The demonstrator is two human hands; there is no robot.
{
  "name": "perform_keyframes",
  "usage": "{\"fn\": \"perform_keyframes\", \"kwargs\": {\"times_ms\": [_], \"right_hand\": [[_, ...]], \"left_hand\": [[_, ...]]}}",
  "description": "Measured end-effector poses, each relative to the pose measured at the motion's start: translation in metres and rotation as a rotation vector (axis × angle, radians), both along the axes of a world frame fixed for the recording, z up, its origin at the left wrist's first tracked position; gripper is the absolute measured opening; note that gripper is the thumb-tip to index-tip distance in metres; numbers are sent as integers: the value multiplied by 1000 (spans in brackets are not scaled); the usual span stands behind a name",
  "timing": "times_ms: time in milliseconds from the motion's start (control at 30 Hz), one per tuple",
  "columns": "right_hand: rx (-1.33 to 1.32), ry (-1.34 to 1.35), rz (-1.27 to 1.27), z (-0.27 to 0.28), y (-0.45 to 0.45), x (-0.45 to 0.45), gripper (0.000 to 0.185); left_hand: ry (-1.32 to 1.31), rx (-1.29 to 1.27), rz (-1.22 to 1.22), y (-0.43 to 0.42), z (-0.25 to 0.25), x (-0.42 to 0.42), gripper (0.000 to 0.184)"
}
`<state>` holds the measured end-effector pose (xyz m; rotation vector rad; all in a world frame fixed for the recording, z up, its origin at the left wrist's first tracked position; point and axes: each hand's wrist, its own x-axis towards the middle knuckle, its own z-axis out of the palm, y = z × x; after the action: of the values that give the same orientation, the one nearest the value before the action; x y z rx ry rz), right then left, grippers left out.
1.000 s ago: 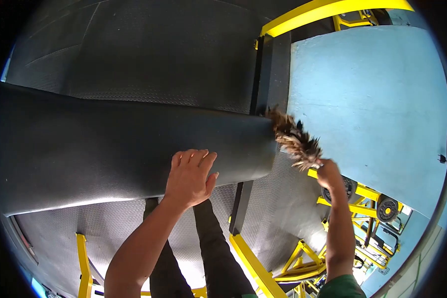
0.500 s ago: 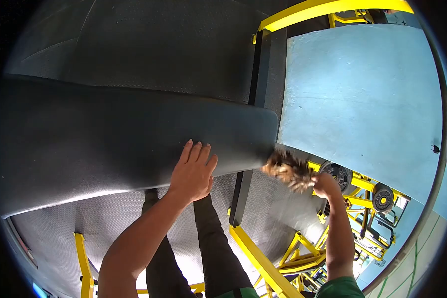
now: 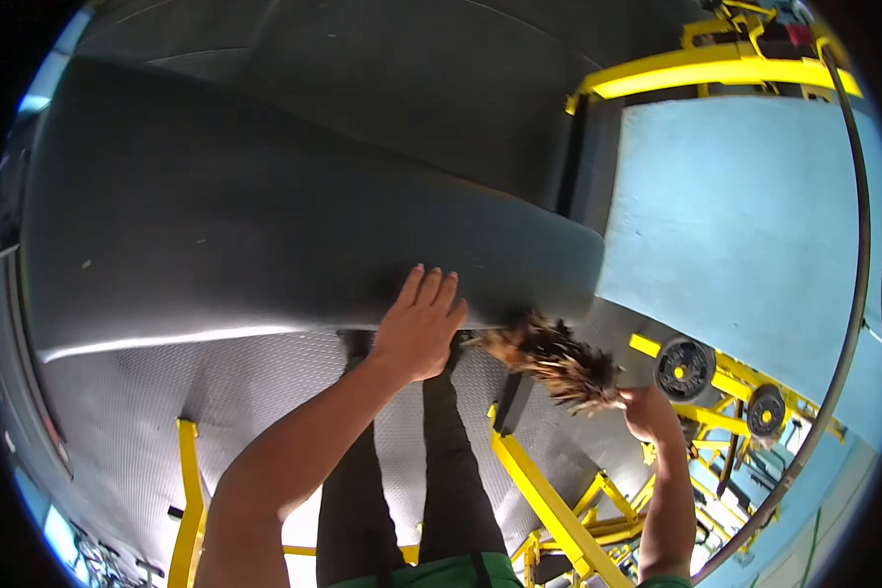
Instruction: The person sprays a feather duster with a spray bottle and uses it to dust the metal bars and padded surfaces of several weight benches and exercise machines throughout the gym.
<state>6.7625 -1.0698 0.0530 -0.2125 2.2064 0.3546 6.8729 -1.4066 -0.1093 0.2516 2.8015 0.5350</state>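
Observation:
A long black padded bench point(image 3: 265, 216) stretches across the view in front of me. Flat on its near edge rests my left hand point(image 3: 419, 328), fingers stretched out and holding nothing. My right hand point(image 3: 649, 414) is wrapped round the handle end of a brown feather duster point(image 3: 557, 365), and the handle itself is hidden in the fist. The feathers point left and lie against the near side of the bench, close to its right end.
Yellow bench legs point(image 3: 539, 490) stand below on the dark textured floor point(image 3: 255, 392). To the right are weight plates point(image 3: 684, 368) on a yellow machine. A pale blue wall point(image 3: 735, 216) rises beyond the bench's right end, with a dark curved tube point(image 3: 860, 225) before it.
The feather duster has moved from the bench's right corner leftward along its near side. My left hand stays flat on the padding. The whole view has shifted and tilted.

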Motion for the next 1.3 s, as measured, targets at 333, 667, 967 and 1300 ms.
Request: {"fn": "perform_keyframes", "kwargs": {"times_ms": [333, 667, 967, 1300], "right_hand": [[-196, 9, 118, 43, -118, 37, 42], [-393, 9, 271, 45, -143, 72, 32], [-502, 85, 821, 64, -223, 100, 26], [-667, 114, 1187, 111, -401, 159, 22]], "left_hand": [[-101, 97, 202, -49, 36, 52, 52], [-159, 112, 484, -59, 53, 84, 52], [-12, 348, 1203, -73, 115, 144, 57], [424, 493, 1747, -119, 97, 263, 52]]}}
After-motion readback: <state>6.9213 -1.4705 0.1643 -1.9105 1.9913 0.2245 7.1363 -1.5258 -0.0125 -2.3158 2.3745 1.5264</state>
